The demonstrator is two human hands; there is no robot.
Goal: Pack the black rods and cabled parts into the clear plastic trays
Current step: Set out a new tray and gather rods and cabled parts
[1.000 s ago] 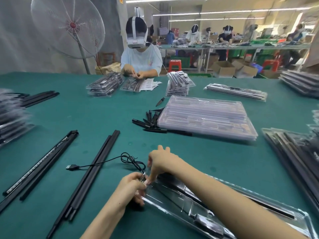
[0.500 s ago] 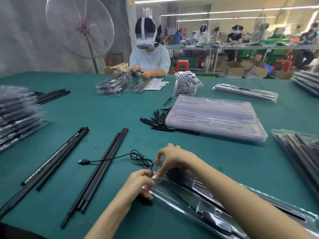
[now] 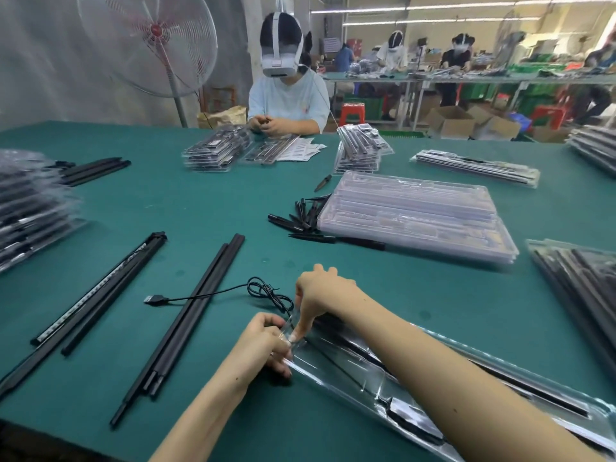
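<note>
A long clear plastic tray [image 3: 340,368] lies in front of me, running to the lower right, with black rods inside. My left hand [image 3: 266,341] grips its near end from the left. My right hand [image 3: 320,295] pinches the same end from above, thumb and fingers on the plastic. A black cable [image 3: 266,293] with a USB plug [image 3: 155,299] trails left from that end, its loops just beyond my hands. Loose black rods [image 3: 186,325] lie left of the tray, and more black rods [image 3: 100,291] further left.
A stack of empty clear trays [image 3: 416,218] sits mid-table, small black pen-like parts [image 3: 305,216] beside it. Filled trays [image 3: 30,201] are stacked at left, more filled trays [image 3: 583,281] at right. A person [image 3: 286,101] works across the green table [image 3: 200,201]. A fan [image 3: 150,41] stands behind.
Both hands stay at the tray's near end, with the right hand's fingers shifting slightly on the plastic. The view has shifted a little; the cable and rods lie as before.
</note>
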